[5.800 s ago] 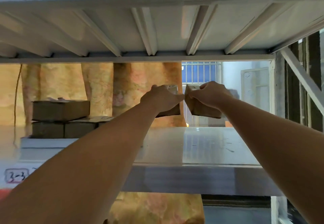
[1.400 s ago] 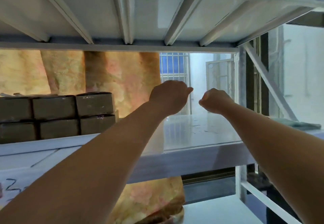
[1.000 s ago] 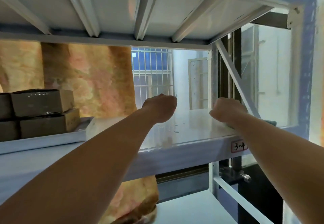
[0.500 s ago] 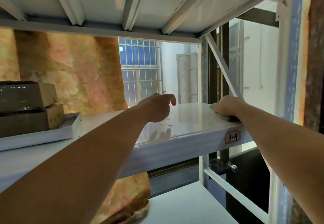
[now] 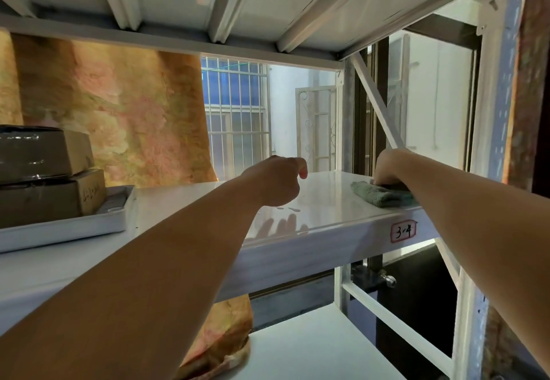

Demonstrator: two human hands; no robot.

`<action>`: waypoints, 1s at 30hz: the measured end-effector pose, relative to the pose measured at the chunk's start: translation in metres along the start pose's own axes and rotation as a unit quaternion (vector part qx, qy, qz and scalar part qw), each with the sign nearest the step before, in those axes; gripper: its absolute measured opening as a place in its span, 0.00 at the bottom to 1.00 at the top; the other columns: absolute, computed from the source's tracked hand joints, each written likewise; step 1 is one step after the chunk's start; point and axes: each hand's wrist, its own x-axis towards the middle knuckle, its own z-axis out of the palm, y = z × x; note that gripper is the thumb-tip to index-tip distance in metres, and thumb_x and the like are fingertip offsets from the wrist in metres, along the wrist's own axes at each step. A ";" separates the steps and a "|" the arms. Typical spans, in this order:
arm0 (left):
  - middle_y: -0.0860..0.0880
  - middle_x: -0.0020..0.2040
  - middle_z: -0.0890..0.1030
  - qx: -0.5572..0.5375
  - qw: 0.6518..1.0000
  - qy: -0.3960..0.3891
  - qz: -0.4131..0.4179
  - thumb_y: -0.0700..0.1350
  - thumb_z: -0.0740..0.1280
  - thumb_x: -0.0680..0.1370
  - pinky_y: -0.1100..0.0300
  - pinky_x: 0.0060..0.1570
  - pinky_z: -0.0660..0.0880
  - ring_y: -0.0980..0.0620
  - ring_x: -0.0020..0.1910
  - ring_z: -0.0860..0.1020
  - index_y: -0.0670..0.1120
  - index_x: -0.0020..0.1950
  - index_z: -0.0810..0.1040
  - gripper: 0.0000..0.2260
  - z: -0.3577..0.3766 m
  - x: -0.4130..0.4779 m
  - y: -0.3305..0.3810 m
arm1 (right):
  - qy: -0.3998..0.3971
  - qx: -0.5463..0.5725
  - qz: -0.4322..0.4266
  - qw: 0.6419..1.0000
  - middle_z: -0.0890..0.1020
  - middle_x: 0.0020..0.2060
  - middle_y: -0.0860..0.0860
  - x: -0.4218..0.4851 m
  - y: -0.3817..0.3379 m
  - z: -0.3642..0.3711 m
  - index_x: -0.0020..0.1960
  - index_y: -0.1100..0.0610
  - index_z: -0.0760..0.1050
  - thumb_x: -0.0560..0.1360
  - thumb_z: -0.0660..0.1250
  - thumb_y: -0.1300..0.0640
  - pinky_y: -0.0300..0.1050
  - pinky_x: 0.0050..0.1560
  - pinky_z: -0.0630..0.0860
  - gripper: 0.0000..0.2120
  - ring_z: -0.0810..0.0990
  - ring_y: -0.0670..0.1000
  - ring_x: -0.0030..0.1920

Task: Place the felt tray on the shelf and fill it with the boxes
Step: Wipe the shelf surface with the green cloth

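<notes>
The felt tray (image 5: 89, 225) sits on the shelf (image 5: 327, 204) at about 9 o'clock. It is pale with a low rim. Two brown boxes are in it, one on top of the other. The top box (image 5: 38, 153) has shiny tape on it. The bottom box (image 5: 50, 198) has some writing on its end.

The left hand (image 5: 275, 180) is near the middle, well apart from the tray. It hangs just above the shelf. Its fingers are loosely bent and point down, and it holds nothing. The shiny shelf shows them like a mirror.

At about 3 o'clock the right hand (image 5: 390, 168) rests on the far end of a green cloth (image 5: 378, 193). The cloth lies folded by the right edge of the shelf. The fingers are hidden, so I cannot tell if they grip the cloth or only press on it.

A small tag (image 5: 404, 231) with red edges is stuck on the front of the shelf, under the cloth. Behind the shelf hangs an orange and pink sheet (image 5: 125, 117), and at about 12 o'clock is a window with bars (image 5: 235, 117).
</notes>
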 end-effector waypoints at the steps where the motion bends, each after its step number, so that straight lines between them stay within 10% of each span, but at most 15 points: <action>1: 0.46 0.61 0.77 0.002 1.000 0.000 0.003 0.32 0.54 0.74 0.51 0.57 0.77 0.47 0.56 0.76 0.49 0.62 0.72 0.21 0.000 0.000 0.000 | 0.015 -0.002 -0.003 1.000 0.79 0.51 0.56 0.000 -0.003 -0.001 0.60 0.65 0.74 0.77 0.64 0.55 0.44 0.56 0.74 0.16 0.78 0.53 0.50; 8: 0.50 0.60 0.76 0.050 0.999 0.019 -0.003 0.40 0.57 0.75 0.52 0.55 0.78 0.48 0.52 0.78 0.49 0.58 0.74 0.14 0.002 0.005 -0.007 | 0.132 0.104 -0.071 0.983 0.74 0.34 0.55 0.003 -0.031 -0.020 0.56 0.68 0.74 0.76 0.64 0.57 0.45 0.44 0.71 0.15 0.76 0.55 0.43; 16: 0.48 0.58 0.78 -0.063 0.979 0.192 -0.035 0.67 0.59 0.73 0.50 0.53 0.78 0.47 0.53 0.79 0.48 0.63 0.71 0.28 -0.010 -0.001 0.007 | 0.219 0.279 -0.204 0.913 0.77 0.54 0.58 -0.016 -0.090 -0.067 0.66 0.62 0.66 0.81 0.57 0.55 0.44 0.51 0.71 0.17 0.75 0.54 0.49; 23: 0.45 0.55 0.79 -0.120 0.942 0.310 -0.044 0.49 0.64 0.78 0.60 0.47 0.74 0.49 0.49 0.77 0.46 0.62 0.74 0.14 -0.021 -0.007 0.005 | 0.206 0.355 -0.178 0.894 0.80 0.56 0.59 -0.020 -0.103 -0.087 0.61 0.65 0.72 0.78 0.63 0.54 0.46 0.58 0.75 0.17 0.79 0.56 0.56; 30: 0.47 0.49 0.78 -0.373 0.895 0.224 -0.096 0.50 0.61 0.80 0.59 0.46 0.72 0.50 0.48 0.75 0.44 0.56 0.78 0.13 -0.028 -0.006 0.008 | 0.071 0.443 -0.187 0.874 0.81 0.45 0.58 -0.022 -0.085 -0.082 0.59 0.66 0.76 0.75 0.67 0.63 0.44 0.51 0.80 0.14 0.79 0.49 0.41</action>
